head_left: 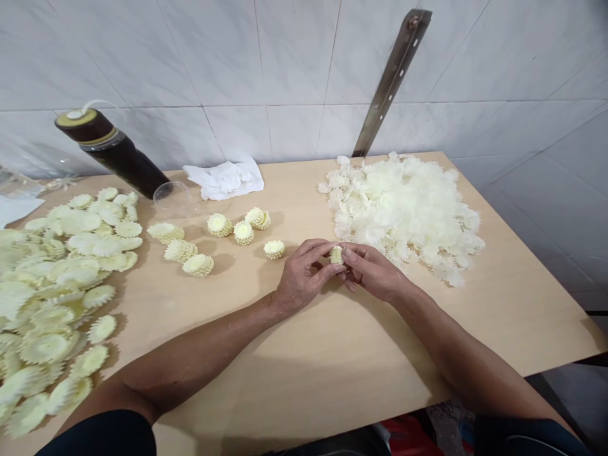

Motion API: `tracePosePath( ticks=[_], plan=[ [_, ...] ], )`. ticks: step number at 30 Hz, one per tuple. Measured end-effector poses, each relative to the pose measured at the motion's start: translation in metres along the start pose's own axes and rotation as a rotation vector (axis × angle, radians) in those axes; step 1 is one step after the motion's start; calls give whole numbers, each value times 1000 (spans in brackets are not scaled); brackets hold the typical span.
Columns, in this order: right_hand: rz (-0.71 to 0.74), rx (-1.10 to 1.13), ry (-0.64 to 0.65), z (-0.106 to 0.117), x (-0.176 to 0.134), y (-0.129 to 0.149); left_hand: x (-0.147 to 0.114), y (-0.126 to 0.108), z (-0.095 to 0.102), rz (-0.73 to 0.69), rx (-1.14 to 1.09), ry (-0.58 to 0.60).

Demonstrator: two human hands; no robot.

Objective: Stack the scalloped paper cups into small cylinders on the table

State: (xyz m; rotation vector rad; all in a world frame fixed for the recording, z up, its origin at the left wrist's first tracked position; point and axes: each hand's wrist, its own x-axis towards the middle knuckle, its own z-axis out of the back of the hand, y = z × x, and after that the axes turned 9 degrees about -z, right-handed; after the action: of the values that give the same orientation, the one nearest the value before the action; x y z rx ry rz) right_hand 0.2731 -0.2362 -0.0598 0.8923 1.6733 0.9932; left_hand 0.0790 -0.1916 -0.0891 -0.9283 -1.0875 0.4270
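Between the fingertips of my left hand and my right hand is a small stack of pale yellow toothed discs. Both hands are closed on it, just above the table, and the fingers cover its sides. To the left of my left hand sits a similar short stack. Several more stacks of the scalloped discs stand farther left. Beyond my right hand spreads a heap of thin, whitish, translucent toothed discs.
A large pile of yellowish toothed discs covers the table's left side. Behind it a dark bottle stands by a clear plastic cup and crumpled white tissue. A metal bracket runs up the tiled wall. The wooden table ends close to my body.
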Motion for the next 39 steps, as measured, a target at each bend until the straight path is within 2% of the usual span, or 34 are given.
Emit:
tracePosePath(
  ticks=[4,8,12,17,19,23,26,28,31,33,36,39],
  plan=[
    [-14,70,66,3,-1,1,0,2,-1,-35,-12,-24],
    [25,-24,61,4,-1,-1,-1,9,-2,-127,11,-65],
    [122,-192,-7,2,-3,-3,-2,11,-2,-182,22,-65],
    [156,-342,-146,-2,-4,-1,-3,7,-4,64,-85,-39],
    [159,-356,-204,-1,-6,-1,-3,6,-4,106,-103,-54],
    [138,-390,-294,1,-8,0,-3,2,-3,63,-35,-44],
    [131,-427,-319,1,-6,-1,-3,-1,-2,-33,22,-20],
    [128,-400,-272,-1,-5,-2,-3,-1,-1,-129,44,32],
    [90,-294,-122,-4,-3,-2,-3,2,-1,-230,72,117],
    [67,-202,-20,-5,-3,-2,-3,4,-1,-253,96,115],
    [50,-65,68,-5,-3,-2,-2,5,-1,-233,106,55],
    [30,42,92,-5,-3,-1,-1,2,-1,-116,31,19]
  ],
)
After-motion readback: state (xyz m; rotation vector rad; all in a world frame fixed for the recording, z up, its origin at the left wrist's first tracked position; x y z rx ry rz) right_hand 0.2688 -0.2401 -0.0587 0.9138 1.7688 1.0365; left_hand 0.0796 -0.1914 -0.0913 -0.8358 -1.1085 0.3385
